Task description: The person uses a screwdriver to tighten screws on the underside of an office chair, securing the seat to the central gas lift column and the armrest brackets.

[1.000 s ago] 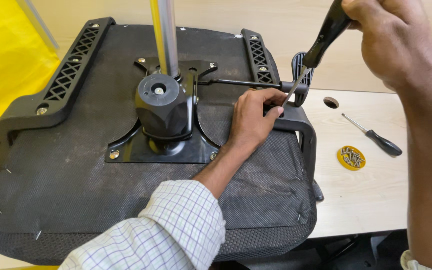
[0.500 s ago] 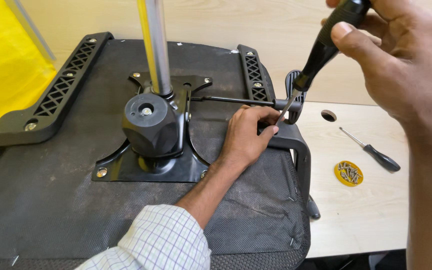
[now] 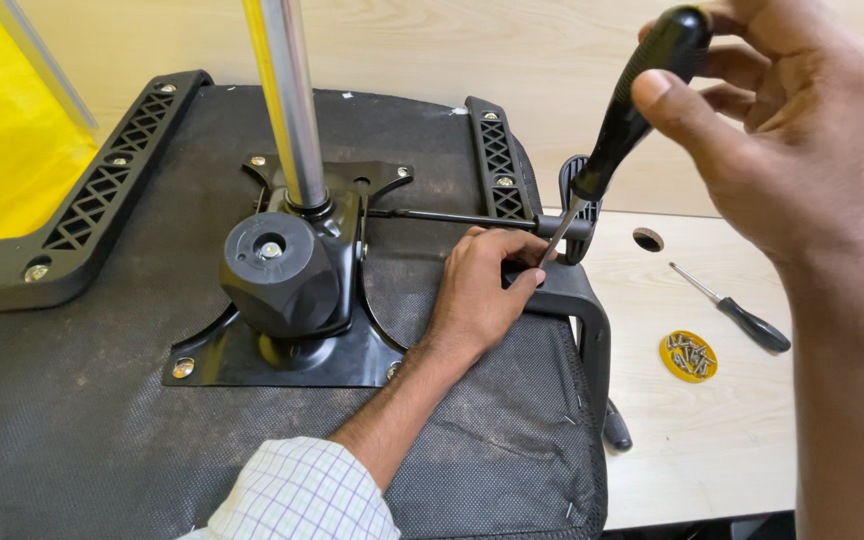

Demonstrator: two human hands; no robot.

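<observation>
we have our right hand [image 3: 792, 140] closed around the black handle of a screwdriver [image 3: 632, 110], its shaft slanting down to the armrest bracket [image 3: 562, 290] at the right edge of the upturned chair seat [image 3: 102, 420]. our left hand [image 3: 477, 290] lies on the seat underside with its fingers curled against that bracket, just beside the driver tip, pinching or steadying something there; the tip and whatever it meets are hidden behind the fingers, so we cannot tell whether a screw is seated. the seat fills the left and middle of the bench [image 3: 692, 450], with the black mechanism plate [image 3: 282, 350] and the chrome column [image 3: 287, 100] rising from its centre. near the right edge of the bench lie a spare screwdriver [image 3: 737, 310] and a yellow lid of screws [image 3: 689, 356]. the risk, as we judge it, is the steep slant of the driver: it could slip out of the screw head and jab our left fingertips, or chew the head.
</observation>
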